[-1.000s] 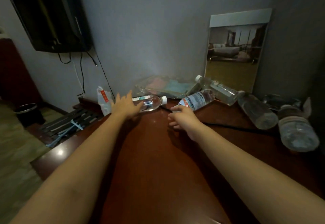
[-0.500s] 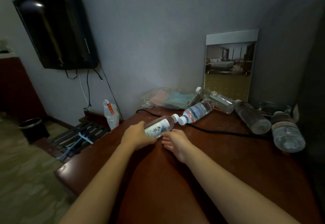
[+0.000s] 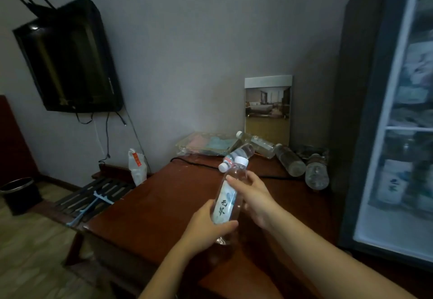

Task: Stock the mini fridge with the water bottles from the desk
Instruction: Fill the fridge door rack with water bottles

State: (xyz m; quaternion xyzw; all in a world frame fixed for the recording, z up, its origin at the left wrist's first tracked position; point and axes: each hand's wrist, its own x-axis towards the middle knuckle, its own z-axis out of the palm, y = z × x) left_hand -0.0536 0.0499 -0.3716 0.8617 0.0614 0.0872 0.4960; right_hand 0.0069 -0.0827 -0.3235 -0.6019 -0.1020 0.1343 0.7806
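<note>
Both my hands hold one clear water bottle (image 3: 228, 195) with a white cap and a white-blue label, nearly upright above the dark red desk (image 3: 164, 205). My left hand (image 3: 206, 226) wraps its lower part. My right hand (image 3: 253, 195) grips its upper side. Several more water bottles lie at the back of the desk: one with a white cap (image 3: 239, 154) just behind the held bottle, another (image 3: 256, 142) by the picture, and two (image 3: 290, 164) (image 3: 316, 174) further right. The mini fridge (image 3: 365, 134) stands at the right, its glass door (image 3: 403, 134) showing stocked shelves.
A framed picture (image 3: 268, 108) leans on the wall behind the bottles. A clear plastic packet (image 3: 206, 145) and a black cable (image 3: 194, 161) lie on the desk's back. A wall TV (image 3: 68, 62) hangs at left, above a luggage rack (image 3: 93, 193), white bag (image 3: 137, 166) and bin (image 3: 18, 193).
The bottle has been lifted off the desk and stood nearly upright, closer to me. My right hand has closed on it. The view has swung right, bringing the fridge in.
</note>
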